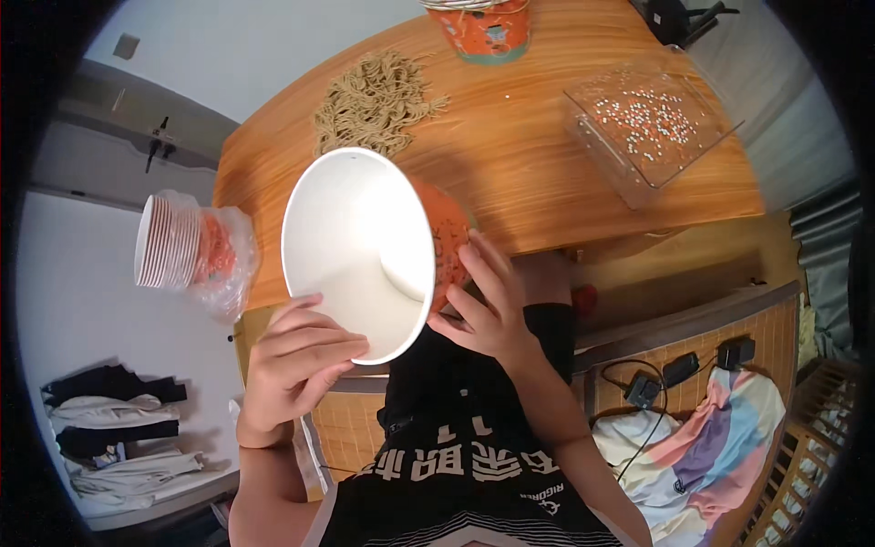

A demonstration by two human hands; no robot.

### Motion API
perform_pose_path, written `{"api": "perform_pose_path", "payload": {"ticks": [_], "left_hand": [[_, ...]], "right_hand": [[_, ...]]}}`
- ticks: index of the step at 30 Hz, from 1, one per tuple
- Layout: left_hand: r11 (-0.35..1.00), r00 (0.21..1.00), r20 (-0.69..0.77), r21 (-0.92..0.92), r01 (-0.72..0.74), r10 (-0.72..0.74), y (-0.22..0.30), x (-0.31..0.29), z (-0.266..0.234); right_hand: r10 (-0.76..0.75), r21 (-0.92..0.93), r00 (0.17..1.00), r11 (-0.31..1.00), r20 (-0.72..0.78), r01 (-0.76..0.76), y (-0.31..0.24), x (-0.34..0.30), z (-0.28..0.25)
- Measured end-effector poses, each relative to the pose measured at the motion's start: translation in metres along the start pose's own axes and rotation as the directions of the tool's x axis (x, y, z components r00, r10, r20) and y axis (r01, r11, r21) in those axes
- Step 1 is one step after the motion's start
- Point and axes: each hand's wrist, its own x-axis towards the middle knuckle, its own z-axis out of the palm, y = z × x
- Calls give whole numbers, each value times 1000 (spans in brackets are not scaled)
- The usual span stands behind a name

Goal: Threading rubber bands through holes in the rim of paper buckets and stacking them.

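Bucket (375, 251) (orange outside, white within) is being held tilted over the near edge of the table (519, 164). Left hand (296, 360) is pinching the rim; right hand (485, 305) is gripping the outer wall, fingers spread. Judged step: hands are steadying and orienting the bucket; next move is likely calling for a light grip, sparing the rim. Beyond, strands (372, 102), a second bucket (490, 33) and a box (603, 157) holding beads (649, 126) are resting; a wrapped stack (171, 242) is sitting at left

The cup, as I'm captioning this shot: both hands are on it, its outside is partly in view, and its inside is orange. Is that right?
Not quite: the inside of the cup is white, as the head view shows; the orange is on its outside.
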Motion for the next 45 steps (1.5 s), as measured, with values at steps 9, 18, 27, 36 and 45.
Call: {"api": "perform_pose_path", "payload": {"ticks": [9, 18, 27, 36, 45], "left_hand": [[984, 981, 135, -128, -120, 137, -11, 1, 0], [969, 978, 61, -166, -186, 198, -38, 0, -4], [871, 881, 24, -164, -462, 472, -60, -11, 20], [887, 961, 98, -417, -196, 259, -87, 6, 66], [880, 922, -301, -467, 81, -244, -124, 3, 83]], "right_hand": [[-50, -4, 990, 999, 131, 51, 4, 0, -17], [-138, -53, 976, 987, 169, 149, 16, 11, -13], [-116, -249, 954, 950, 278, 188, 4, -6, -34], [258, -337, 923, 928, 285, -155, 2, 12, -5], [761, 99, 550, 553, 344, -827, -35, 54, 64]]}}
